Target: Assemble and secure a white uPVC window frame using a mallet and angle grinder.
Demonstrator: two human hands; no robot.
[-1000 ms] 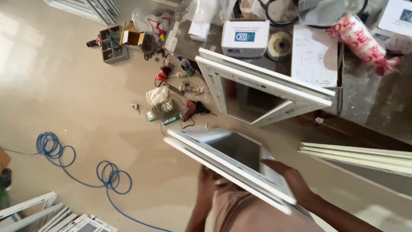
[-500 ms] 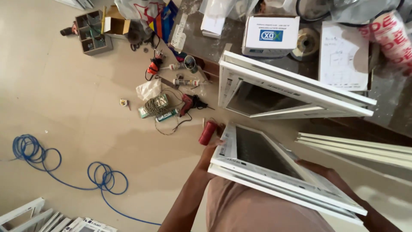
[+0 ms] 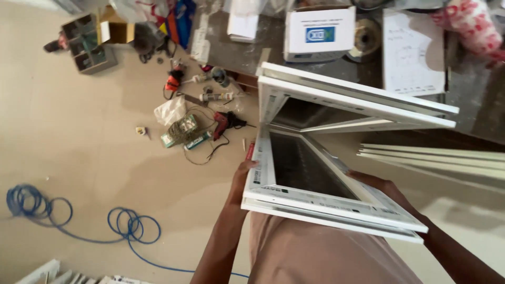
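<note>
I hold a white window frame [image 3: 315, 202] level in front of my body, its dark opening facing up. My left hand [image 3: 243, 179] grips its left edge with the thumb on top. My right hand [image 3: 386, 190] clasps the right side rail. Just beyond it a second white window frame [image 3: 352, 102] leans against a dark worktable [image 3: 473, 100], and the far end of the held frame reaches close to it.
Tools, a red drill [image 3: 223, 122], tubes and a plastic bag [image 3: 169, 111] litter the floor at left. A blue cable [image 3: 79, 218] coils on the floor. A white box [image 3: 318, 31] and a sheet of paper [image 3: 413, 52] lie on the table. White profiles [image 3: 436, 158] lie at right.
The held frame has swung from slanting across my body to pointing toward the leaning frame and come closer to it. The view has shifted left and down.
</note>
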